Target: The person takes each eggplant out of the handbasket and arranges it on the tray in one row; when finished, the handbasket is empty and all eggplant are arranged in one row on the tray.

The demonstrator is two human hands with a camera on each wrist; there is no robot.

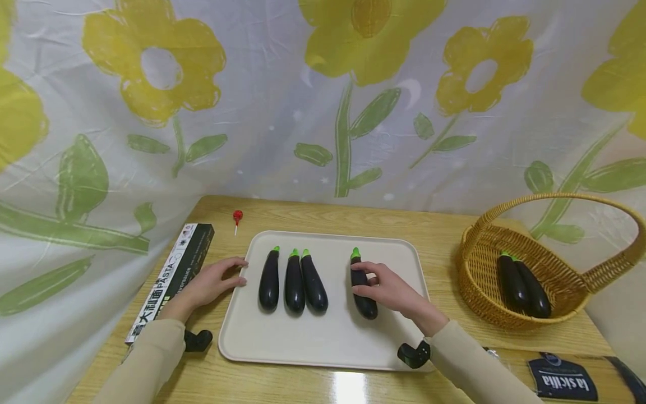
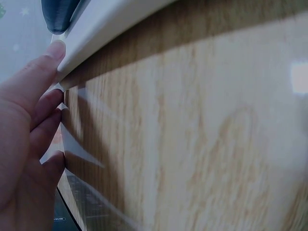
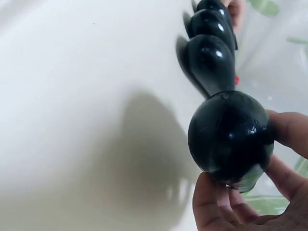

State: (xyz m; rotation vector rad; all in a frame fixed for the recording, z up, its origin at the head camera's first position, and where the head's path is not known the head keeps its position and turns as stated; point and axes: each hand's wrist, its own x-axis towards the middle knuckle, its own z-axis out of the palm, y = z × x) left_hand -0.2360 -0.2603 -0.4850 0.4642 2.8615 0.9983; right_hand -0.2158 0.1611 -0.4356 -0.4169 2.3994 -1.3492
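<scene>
Three eggplants (image 1: 269,283) toward tray's (image 1: 328,345) 9 o'clock | right hand (image 1: 388,287) pinching the fourth eggplant (image 1: 365,306) mid-body toward 3, prob for balance | left hand (image 1: 212,283) loose at 9 o'clock rim, guessing it's steadying things | basket (image 1: 474,286) way out at 3 holds two more

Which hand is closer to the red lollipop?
The left. The left hand is at the tray's left edge, with the lollipop a little beyond it. The right hand is farther away, over the tray's right side, gripping an eggplant.
</scene>
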